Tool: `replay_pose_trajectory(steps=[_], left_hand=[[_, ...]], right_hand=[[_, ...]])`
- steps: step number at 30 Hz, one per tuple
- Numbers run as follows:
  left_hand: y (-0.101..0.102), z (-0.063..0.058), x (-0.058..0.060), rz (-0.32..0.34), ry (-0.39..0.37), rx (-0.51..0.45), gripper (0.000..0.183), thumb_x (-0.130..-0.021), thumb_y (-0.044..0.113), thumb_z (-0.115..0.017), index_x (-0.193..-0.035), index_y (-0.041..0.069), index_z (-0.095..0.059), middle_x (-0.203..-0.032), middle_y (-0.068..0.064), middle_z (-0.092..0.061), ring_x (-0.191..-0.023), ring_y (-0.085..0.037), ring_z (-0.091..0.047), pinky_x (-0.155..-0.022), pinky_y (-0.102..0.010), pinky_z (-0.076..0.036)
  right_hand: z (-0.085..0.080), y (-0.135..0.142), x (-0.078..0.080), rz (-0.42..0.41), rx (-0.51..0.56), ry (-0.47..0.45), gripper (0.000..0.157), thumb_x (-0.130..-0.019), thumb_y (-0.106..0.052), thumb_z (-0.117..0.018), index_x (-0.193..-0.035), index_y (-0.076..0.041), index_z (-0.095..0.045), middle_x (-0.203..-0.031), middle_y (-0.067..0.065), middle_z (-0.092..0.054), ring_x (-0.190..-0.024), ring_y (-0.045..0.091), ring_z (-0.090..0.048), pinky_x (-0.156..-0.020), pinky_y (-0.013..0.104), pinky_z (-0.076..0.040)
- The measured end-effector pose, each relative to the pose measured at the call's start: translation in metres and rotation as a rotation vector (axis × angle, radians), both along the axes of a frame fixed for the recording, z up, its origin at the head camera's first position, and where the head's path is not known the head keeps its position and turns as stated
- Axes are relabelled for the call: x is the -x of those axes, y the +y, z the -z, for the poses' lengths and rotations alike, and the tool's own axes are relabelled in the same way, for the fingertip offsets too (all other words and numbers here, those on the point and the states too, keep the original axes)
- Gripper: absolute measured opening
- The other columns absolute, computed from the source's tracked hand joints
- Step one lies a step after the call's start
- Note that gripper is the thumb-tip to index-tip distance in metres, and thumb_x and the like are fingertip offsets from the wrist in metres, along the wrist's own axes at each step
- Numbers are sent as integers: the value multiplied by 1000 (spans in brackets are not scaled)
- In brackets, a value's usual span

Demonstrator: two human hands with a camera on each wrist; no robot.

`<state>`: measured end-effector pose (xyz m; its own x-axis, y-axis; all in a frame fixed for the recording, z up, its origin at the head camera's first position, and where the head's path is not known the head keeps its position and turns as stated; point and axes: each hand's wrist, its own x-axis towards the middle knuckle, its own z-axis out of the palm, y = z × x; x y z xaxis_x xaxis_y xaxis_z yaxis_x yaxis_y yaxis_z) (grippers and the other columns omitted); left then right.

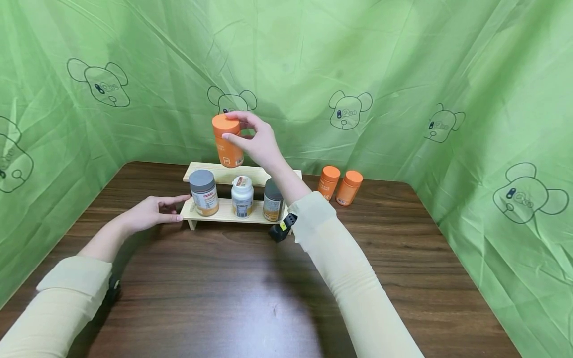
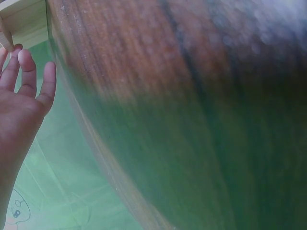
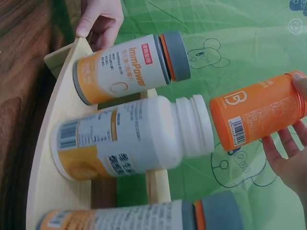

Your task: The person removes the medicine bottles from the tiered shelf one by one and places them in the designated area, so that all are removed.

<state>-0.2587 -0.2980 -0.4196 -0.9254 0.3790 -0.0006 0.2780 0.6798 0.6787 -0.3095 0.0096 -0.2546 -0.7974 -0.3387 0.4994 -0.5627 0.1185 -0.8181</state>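
My right hand (image 1: 259,141) grips an orange bottle (image 1: 229,149) near its lid, with the thumb in front. The bottle is upright in the air above the upper tier of a two-tier wooden rack (image 1: 228,218). My left hand (image 1: 149,214) holds the left end of the lower tier between thumb and fingers. On that tier stand a grey-lidded bottle (image 1: 204,195) at the left, a white bottle (image 1: 242,196) in the middle and another grey-lidded bottle (image 1: 272,201) at the right. The right forearm partly covers the rack's right end.
Two orange bottles, a left one (image 1: 329,180) and a right one (image 1: 349,188), stand on the brown wooden table (image 1: 215,298) to the right of the rack. Green cloth (image 1: 286,44) with bear drawings hangs behind and at both sides.
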Motion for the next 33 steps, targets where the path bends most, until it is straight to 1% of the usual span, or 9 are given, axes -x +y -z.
replay_pose_trajectory(steps=[3,4,11,17,25,29,33], left_hand=[[0,1,1,0,2,8,64,-84,34,-71,-140,17,-47,-82,-4,-61,-75,-12,-54,-67,-26,-41],[-3,6,4,1,4,12,64,-84,36,-71,-141,19,-47,-82,-3,-61,-75,-11,-54,-68,-26,-41],[-4,4,3,6,5,17,64,-84,37,-70,-141,20,-46,-83,-3,-61,-77,-11,-54,-69,-26,-41],[-3,4,3,5,0,18,64,-84,38,-70,-141,20,-46,-84,-4,-61,-78,-12,-54,-70,-25,-41],[-2,4,3,3,2,18,64,-84,38,-70,-141,21,-46,-83,-3,-61,-76,-11,-54,-68,-26,-41],[-2,4,3,6,-4,13,65,-84,37,-70,-141,20,-46,-83,-4,-61,-76,-11,-53,-69,-26,-41],[-2,4,2,5,4,16,64,-84,37,-70,-141,20,-46,-83,-3,-61,-76,-11,-53,-69,-26,-41]], right_hand=[[-11,6,-14,6,-19,31,40,-81,-9,-74,-118,-4,-62,-118,4,-62,-97,14,-56,-83,27,-48],[-12,8,-14,9,-21,40,39,-81,-9,-74,-117,-4,-62,-118,4,-62,-96,14,-56,-83,27,-49],[-20,18,-17,43,-22,62,35,-82,-9,-73,-115,-3,-62,-116,5,-63,-97,15,-56,-80,25,-49],[-28,28,-19,59,-23,57,34,-82,-8,-72,-114,-1,-62,-116,9,-62,-98,17,-57,-82,29,-49],[-38,45,-19,57,3,36,35,-81,-7,-73,-115,-1,-62,-116,9,-62,-98,20,-56,-83,32,-50],[-41,54,-19,49,7,45,36,-81,-7,-73,-114,0,-62,-115,10,-62,-98,20,-57,-85,35,-49],[-42,63,-19,31,5,63,36,-81,-6,-72,-115,1,-61,-116,11,-62,-99,20,-57,-86,35,-49]])
